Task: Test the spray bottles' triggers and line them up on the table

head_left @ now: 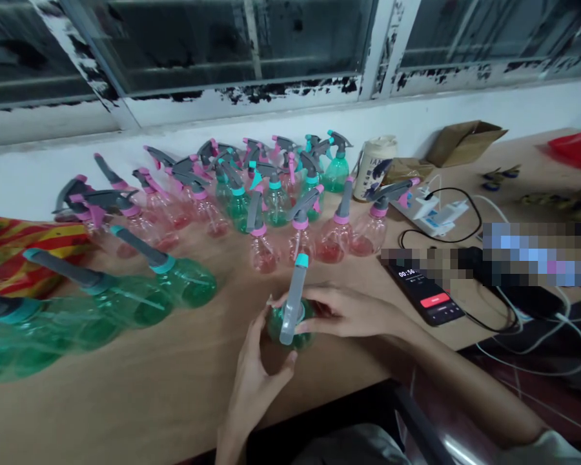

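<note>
A small green spray bottle with a grey trigger head and teal nozzle tip stands on the wooden table near its front edge. My left hand cups the bottle's left side, fingers curled round it. From the right, my right hand reaches in with its fingers closed on the bottle's neck under the grey trigger head.
Many pink and green spray bottles crowd the back of the wooden table; three larger green ones stand at the left. A phone showing a timer, a power strip, cables, a cardboard box and a striped cloth lie around.
</note>
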Motion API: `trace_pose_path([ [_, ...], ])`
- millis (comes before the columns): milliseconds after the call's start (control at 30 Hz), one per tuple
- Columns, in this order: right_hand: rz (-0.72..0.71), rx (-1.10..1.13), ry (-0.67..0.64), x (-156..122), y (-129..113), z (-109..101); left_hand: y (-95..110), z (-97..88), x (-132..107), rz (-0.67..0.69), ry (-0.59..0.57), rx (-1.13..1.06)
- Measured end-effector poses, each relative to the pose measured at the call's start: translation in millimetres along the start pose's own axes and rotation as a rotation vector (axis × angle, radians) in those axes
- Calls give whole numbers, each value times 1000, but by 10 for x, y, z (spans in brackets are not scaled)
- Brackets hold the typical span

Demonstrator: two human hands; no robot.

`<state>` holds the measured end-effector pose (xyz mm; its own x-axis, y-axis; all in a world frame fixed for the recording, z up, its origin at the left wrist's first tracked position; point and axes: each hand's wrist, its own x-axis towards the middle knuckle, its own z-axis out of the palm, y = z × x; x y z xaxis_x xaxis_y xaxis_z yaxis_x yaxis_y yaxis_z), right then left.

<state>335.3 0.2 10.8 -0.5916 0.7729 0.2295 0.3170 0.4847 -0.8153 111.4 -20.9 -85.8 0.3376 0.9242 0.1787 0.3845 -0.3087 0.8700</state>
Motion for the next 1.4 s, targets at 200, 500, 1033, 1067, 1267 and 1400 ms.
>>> trace_pose_path([
  [200,0,23,-70,58,20,-45,29,-35,2,-44,24,-5],
  [500,66,-107,190,-18,-22,108,116,111,5,-52,133,-23],
  [1033,72,-94,630,66,-81,481,174,367,-73,-65,178,261],
  [1067,70,-73,630,79,-78,480,188,381,-84,-78,174,257],
  [1267,81,16,575,38,-29,415,253,240,-117,-16,17,187],
  [1400,111,60,563,-10,-3,407,118,15,-147,-3,31,349],
])
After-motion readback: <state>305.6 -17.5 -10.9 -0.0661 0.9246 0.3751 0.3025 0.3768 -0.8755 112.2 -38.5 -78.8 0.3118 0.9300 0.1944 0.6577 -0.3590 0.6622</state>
